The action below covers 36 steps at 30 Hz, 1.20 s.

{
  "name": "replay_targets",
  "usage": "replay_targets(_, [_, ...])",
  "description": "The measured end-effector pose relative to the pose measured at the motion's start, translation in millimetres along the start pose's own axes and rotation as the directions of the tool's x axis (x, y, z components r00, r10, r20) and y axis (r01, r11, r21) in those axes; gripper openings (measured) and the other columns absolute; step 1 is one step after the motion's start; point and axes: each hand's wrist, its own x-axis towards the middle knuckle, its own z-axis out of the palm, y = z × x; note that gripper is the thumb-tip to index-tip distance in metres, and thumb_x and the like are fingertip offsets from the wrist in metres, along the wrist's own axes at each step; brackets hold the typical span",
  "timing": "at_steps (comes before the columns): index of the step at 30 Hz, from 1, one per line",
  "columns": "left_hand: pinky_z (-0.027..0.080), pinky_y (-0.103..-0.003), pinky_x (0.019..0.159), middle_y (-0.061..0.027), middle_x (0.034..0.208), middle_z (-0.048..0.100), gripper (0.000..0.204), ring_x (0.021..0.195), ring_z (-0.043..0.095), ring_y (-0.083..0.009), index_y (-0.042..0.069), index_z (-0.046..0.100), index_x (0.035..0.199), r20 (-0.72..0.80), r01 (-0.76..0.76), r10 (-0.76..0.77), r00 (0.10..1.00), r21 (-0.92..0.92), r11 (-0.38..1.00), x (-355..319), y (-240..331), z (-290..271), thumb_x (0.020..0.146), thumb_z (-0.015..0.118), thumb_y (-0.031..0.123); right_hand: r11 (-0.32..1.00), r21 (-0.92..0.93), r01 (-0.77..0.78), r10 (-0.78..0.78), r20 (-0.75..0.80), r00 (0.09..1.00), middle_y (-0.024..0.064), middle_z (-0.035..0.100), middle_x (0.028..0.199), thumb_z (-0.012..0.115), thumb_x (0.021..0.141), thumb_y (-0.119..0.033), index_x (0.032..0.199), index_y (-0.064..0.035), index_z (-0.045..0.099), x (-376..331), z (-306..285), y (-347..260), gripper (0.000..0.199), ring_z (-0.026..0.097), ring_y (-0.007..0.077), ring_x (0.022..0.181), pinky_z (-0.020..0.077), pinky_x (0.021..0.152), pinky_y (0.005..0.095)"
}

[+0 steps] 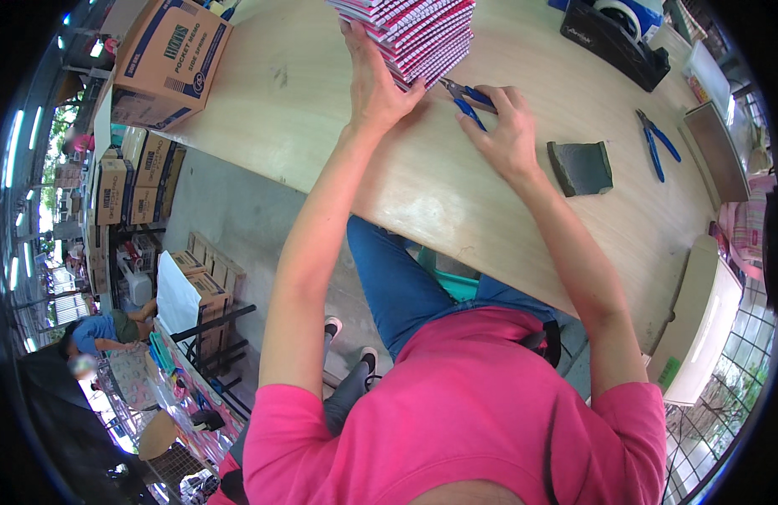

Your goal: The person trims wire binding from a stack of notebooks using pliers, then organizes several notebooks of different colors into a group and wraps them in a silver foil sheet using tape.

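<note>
A tall stack of wire-bound notebooks (431,50) with red-edged covers stands at the far middle of the table, its top cut off by the picture's edge. My left hand (377,88) grips the stack's near left corner, fingers up its left side and thumb along the near edge. Just right of the stack, my right hand (508,130) is closed around blue-handled pliers (470,112), whose jaws point toward the notebooks' near right corner. The pliers' handles are spread apart. Whether the jaws touch a wire is too small to tell.
Right of my right hand lie a dark, shallow open block (581,170) and a second pair of blue-handled pliers (656,143). A black tape dispenser (616,38) stands at the back right. Cardboard boxes (172,63) sit far left. Another person (111,332) is off to the left.
</note>
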Motion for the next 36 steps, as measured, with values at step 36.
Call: replay_targets(36, [0.018,-0.044,0.121,-0.0291,0.16,-0.01,0.131,0.15,-0.001,-0.0422,-0.001,-0.013,0.153,0.326,-0.019,0.03,0.945,-0.036,0.999,-1.6,-12.2,-41.4,0.068,0.083,0.02,0.972,0.009,-0.234,0.219,0.32,0.922,0.0128,0.066,0.081,0.072,0.081,-0.03,0.093,-0.0029,0.069,33.2,3.8,-20.4,0.03,0.066,0.0297,0.076,0.053,0.07,0.0421])
